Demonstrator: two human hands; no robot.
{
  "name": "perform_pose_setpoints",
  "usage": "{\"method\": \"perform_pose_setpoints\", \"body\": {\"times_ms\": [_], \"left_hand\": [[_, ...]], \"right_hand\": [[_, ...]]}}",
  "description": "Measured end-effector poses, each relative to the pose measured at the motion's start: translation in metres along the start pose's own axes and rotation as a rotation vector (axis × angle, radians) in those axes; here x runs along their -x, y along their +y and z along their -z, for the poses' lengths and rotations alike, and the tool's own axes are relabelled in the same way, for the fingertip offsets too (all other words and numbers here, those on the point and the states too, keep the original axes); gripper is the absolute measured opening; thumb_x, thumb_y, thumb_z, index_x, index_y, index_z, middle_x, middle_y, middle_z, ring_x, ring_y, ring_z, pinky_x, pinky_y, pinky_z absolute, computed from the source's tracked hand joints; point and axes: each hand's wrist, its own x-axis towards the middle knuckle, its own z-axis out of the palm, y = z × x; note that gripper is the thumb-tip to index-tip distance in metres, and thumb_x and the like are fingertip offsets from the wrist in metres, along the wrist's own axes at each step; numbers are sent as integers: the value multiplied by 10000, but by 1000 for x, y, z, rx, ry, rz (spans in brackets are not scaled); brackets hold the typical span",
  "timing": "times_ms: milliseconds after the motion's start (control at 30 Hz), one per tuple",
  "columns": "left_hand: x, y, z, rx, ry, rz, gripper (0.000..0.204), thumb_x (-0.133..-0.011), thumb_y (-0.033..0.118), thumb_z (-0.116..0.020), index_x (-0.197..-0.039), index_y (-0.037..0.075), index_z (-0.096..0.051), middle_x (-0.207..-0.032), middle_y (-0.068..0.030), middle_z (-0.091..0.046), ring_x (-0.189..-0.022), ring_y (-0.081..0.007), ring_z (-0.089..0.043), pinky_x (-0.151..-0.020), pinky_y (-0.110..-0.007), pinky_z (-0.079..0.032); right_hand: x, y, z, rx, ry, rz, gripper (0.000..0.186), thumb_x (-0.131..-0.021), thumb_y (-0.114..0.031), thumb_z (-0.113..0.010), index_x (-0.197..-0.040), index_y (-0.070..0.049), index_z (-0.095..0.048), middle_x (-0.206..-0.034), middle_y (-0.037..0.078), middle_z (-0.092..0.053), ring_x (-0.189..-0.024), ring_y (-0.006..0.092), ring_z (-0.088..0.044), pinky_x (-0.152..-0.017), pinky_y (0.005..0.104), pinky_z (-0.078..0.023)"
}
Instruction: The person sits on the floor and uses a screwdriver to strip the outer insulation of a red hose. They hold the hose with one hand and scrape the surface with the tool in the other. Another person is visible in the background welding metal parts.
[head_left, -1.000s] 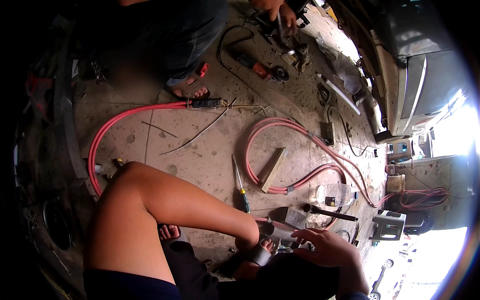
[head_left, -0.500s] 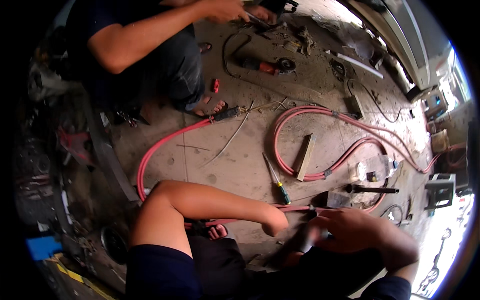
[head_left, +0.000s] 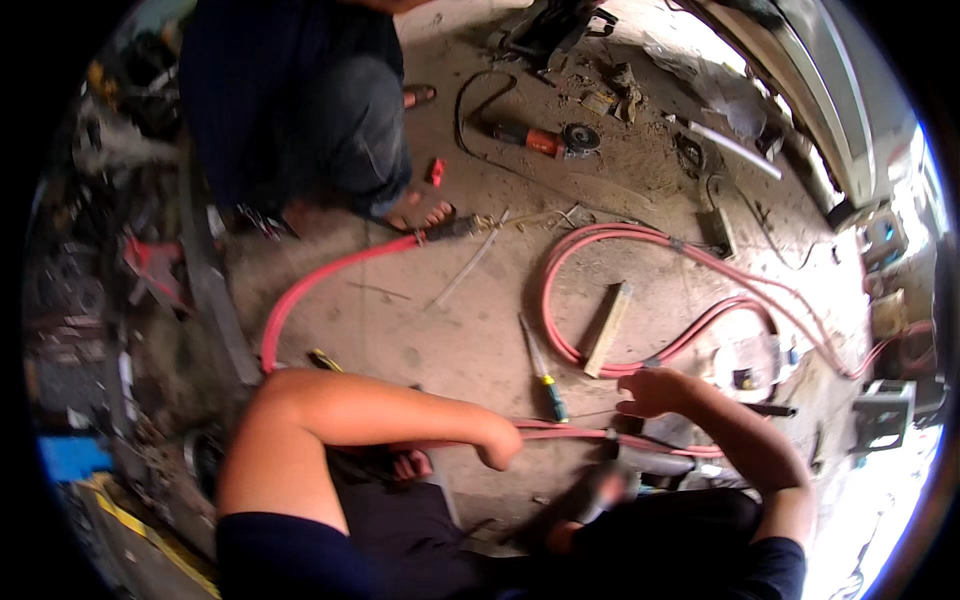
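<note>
My left forearm crosses the lower middle, and my left hand (head_left: 497, 445) hangs bent at the wrist beside a pair of red hoses (head_left: 570, 431); its fingers are hidden. Farther right, my right hand (head_left: 652, 393) is raised over the floor with fingers apart and nothing in them. It is near the lower end of a pale bar (head_left: 608, 330), which lies across a loop of the same hoses. Between my hands a screwdriver (head_left: 554, 397) with a green and yellow handle lies on the floor, its shaft pointing away from me.
Another person (head_left: 350, 130) crouches at the far left. An angle grinder (head_left: 550, 141) and a small red object (head_left: 437, 172) lie beyond the hoses. At right are a clear bottle (head_left: 765, 362), a grey stool (head_left: 886, 415) and a white tube (head_left: 735, 150). Metal parts crowd the left side.
My right hand has moved away from my body and slightly left, off the lower hose area. My left hand has shifted left. The other person's forearms and held tool have mostly left view.
</note>
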Motion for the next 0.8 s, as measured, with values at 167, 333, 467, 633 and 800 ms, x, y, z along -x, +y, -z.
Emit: {"method": "perform_pose_setpoints", "body": {"times_ms": [167, 333, 467, 633, 800], "left_hand": [[-14, 6, 21, -171, -49, -64, 301, -734, 151, -535, -906, -2, -728, -951, -210, -694, -900, -364, -656, -809, -467, -502], [-27, 7, 34, -246, 26, -109, 316, -751, 157, -539, -958, 1, -720, -981, -185, -698, -931, -347, -659, -810, -460, -507], [-7, 8, 39, -27, 65, 9, 321, -769, 161, -529, -975, 1, -717, -1012, -180, -696, -952, -343, -657, -824, -461, -506], [9, 11, 36, 101, 102, 19, 305, -778, 148, -536, -970, -2, -719, -1021, -180, -696, -948, -342, -657, -818, -460, -509], [0, 11, 31, 9, 96, -33, 284, -784, 133, -547, -961, -5, -722, -1021, -179, -697, -937, -341, -657, -804, -458, -513]], "right_hand": [[3, 6, -12, -126, 82, 33, 449, -868, -384, -614, -1156, -41, -590, -959, 181, -693, -905, 355, -669, -800, 446, -519], [0, -2, -13, -171, -29, 15, 477, -885, -410, -589, -1187, -41, -573, -984, 182, -692, -937, 354, -665, -813, 435, -519], [0, -3, -8, -170, -15, 19, 479, -889, -406, -592, -1178, -25, -572, -978, 189, -693, -935, 356, -666, -814, 435, -518], [-1, -6, 1, -173, -15, 12, 470, -887, -394, -596, -1176, -25, -573, -979, 195, -691, -932, 357, -665, -813, 440, -517], [-3, -11, 4, -147, -21, -11, 465, -884, -390, -592, -1176, -28, -575, -1019, 193, -684, -960, 348, -657, -833, 435, -509]]}}
